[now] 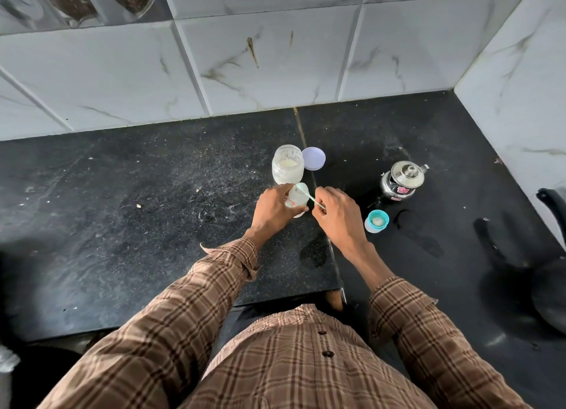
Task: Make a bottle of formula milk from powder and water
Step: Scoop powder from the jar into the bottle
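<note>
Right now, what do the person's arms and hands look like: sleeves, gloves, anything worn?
Both arms wear long sleeves of a brown and tan plaid shirt, left sleeve and right sleeve, with the cuffs pushed back above the wrists. The shirt front has dark buttons. The left hand and right hand are bare: no gloves, rings or watch visible.

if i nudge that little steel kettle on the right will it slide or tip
The steel kettle looks squat and round-bodied, so it would probably slide rather than tip. Its polished surface may be slippery to grip. The lid knob sits loosely on top, so the lid might rattle or shift.
</note>
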